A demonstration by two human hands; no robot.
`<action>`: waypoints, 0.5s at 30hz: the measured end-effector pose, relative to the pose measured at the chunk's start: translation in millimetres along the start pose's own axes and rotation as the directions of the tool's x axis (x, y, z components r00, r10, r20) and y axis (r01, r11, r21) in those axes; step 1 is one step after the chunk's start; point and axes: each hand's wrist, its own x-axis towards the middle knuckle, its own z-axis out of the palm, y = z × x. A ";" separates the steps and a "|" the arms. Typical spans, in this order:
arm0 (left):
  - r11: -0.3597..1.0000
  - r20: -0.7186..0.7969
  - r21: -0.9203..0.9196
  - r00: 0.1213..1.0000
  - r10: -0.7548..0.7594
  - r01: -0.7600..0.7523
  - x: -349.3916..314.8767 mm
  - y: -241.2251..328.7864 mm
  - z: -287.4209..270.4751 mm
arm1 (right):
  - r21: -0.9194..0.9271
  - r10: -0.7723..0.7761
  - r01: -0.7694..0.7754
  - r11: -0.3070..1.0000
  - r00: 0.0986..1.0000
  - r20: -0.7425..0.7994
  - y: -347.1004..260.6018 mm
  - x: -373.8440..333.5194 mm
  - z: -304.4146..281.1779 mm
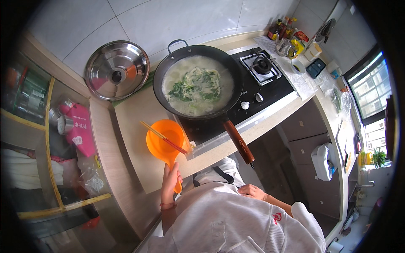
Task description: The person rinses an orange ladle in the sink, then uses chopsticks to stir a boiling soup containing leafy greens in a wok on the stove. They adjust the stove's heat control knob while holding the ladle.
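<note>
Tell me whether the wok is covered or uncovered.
Uncovered: leafy greens and cloudy liquid show inside the black wok, and the steel lid is off to its left.

There are one wok [236, 71], one orange ladle [173, 130], two chopsticks [168, 141], one steel lid [117, 63] and two white knobs [244, 105].

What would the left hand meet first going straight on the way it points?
Probably the near rim of the wok: the left hand holds the ladle, chopsticks across its bowl, and that bowl leads. Height is unclear; it might pass above.
</note>
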 end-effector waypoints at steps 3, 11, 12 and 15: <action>1.000 0.006 -0.009 1.000 0.001 -0.001 1.2 -1.4 -1.5 | -0.012 0.002 -0.002 1.000 1.000 -0.001 0.2 -1.2 1.8; 1.000 0.001 0.001 1.000 0.013 -0.013 0.0 -0.9 0.8 | -0.009 0.001 -0.001 1.000 1.000 -0.009 1.2 -1.8 0.0; 1.000 0.001 0.001 1.000 0.016 -0.016 -0.2 -0.9 0.9 | -0.009 0.000 -0.001 1.000 1.000 -0.010 1.3 -2.0 -0.4; 1.000 0.000 -0.005 1.000 0.018 -0.018 0.5 -2.4 0.8 | -0.012 -0.003 0.002 1.000 1.000 -0.010 1.3 -0.9 -2.6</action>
